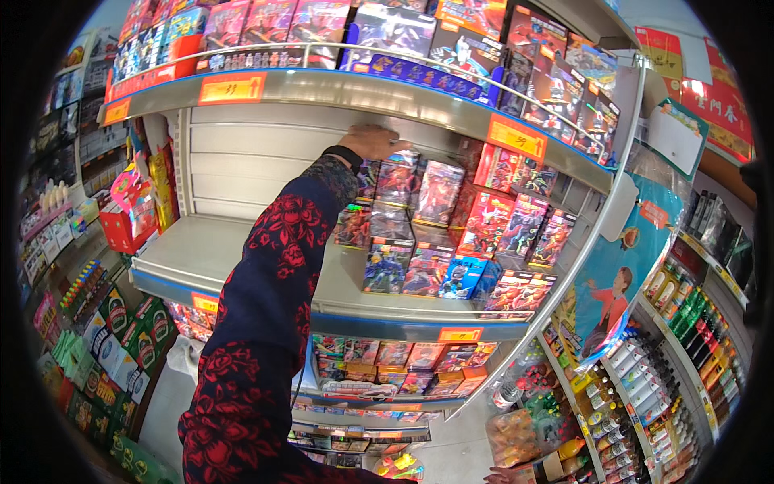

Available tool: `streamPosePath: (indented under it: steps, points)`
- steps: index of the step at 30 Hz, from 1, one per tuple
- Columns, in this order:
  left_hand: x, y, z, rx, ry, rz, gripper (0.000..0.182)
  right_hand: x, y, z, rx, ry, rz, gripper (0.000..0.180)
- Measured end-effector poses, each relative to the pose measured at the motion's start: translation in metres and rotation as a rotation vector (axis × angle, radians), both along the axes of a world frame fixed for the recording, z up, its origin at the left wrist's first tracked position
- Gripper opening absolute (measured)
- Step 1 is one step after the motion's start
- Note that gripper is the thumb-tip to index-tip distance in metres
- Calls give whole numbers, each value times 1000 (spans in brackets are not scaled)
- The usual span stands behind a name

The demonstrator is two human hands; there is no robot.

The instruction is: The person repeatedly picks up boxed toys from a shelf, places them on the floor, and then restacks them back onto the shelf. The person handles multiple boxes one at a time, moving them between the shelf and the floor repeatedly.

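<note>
My left hand (372,143), in a dark floral sleeve with a black wristband, reaches far over the middle shelf (205,242). It is above the back row of stacked toy-figure boxes (396,178), just under the upper shelf. Its fingers are partly blurred, and whether they grip a box cannot be told. Nearer the shelf's front stand more boxes, among them a dark blue one (387,266), a red one (487,221) and a bright blue one (462,275). At the bottom edge only a part of my right hand (502,476) shows, low beside bottled goods; what it holds, if anything, is hidden.
A metal shelf edge with a wire rail (363,97) runs above my left hand, with boxed toys behind it. Lower shelves (417,330) hold more boxes. Drink bottles (611,435) line racks at right. Beer cartons (115,345) stand at left. A hanging poster (629,254) flanks the shelf.
</note>
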State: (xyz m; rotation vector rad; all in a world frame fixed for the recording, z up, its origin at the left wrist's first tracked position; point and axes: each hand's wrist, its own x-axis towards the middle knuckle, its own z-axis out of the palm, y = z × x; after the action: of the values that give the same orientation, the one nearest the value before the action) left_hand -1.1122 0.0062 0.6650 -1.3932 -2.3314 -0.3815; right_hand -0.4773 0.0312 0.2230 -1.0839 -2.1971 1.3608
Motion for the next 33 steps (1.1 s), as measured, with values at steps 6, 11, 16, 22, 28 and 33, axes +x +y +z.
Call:
streamPosePath:
  steps: [6,11,16,22,28,33]
  points:
    - [-35,28,-12,-96,61,-44,66,18,-10,-11,-35,-37,-57,30]
    - [-46,33,-9,-199,66,-66,75,19,-9,-18,-88,-55,-68,30]
    - [-31,23,-3,-216,68,-95,82,1,7,-22,-23,-71,12,30]
    - [-19,13,-1,-227,-26,-113,85,-15,15,-26,-16,-30,65,30]
    - [-22,18,-1,-213,32,-40,86,-23,10,-9,-25,-33,58,29]
    - [-26,24,-6,-180,102,102,96,-27,9,13,60,-82,94,29]
